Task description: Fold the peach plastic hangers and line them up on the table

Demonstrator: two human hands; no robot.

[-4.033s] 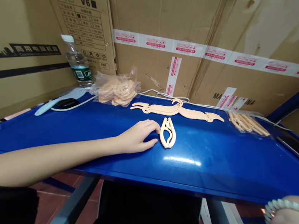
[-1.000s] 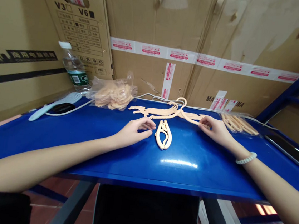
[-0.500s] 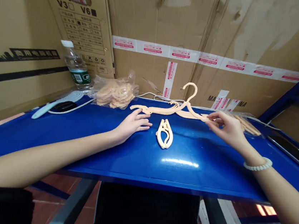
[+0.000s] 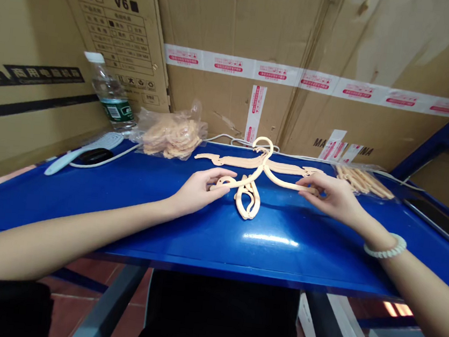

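Peach-coloured plastic clothes hanger [image 4: 265, 166], its two curved arms spread and its hook pointing up, is what we have between our hands, near the middle of the glossy blue tabletop [image 4: 199, 247]. Our left hand [image 4: 200, 190] has its fingers and thumb closed around the end of one arm, where a small loop shows. Our right hand [image 4: 332, 197] pinches the tip of the other arm, and a pale beaded bracelet [image 4: 386, 247] circles that wrist. Just below the hanger's centre we see a folded peach-coloured hanger [image 4: 256, 202] lying on the tabletop, its upper end partly crossed by the held arm; we cannot tell whether the two touch. Behind them lies a stack of unfolded peach-coloured hangers [image 4: 245, 163]. Further left we have a clear plastic bag of peach-coloured pieces [image 4: 174, 134], with a clear, green-labelled bottle [image 4: 113, 96] standing behind it, and to the right a clear bag of peach-coloured rods [image 4: 364, 182]
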